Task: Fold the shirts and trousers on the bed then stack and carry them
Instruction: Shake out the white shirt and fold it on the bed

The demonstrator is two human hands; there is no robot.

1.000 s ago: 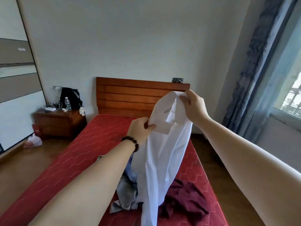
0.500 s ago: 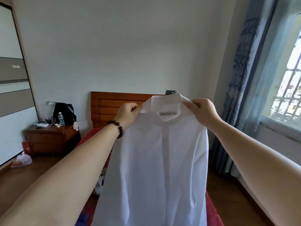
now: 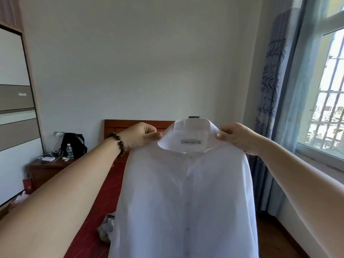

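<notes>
White shirt (image 3: 186, 192); red bed cover (image 3: 109, 185); grey garment (image 3: 107, 228); blue patterned curtain (image 3: 270, 101); brown bead bracelet (image 3: 117, 142).

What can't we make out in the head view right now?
- Bed middle and foot: hidden behind the held white shirt.
- Shirt hem: cut off by the bottom edge.
- Collar label text: too small to read.
- Grey garment: mostly hidden by the shirt, type unclear.
- Left hand and right hand fingertips: tucked behind the collar.
</notes>
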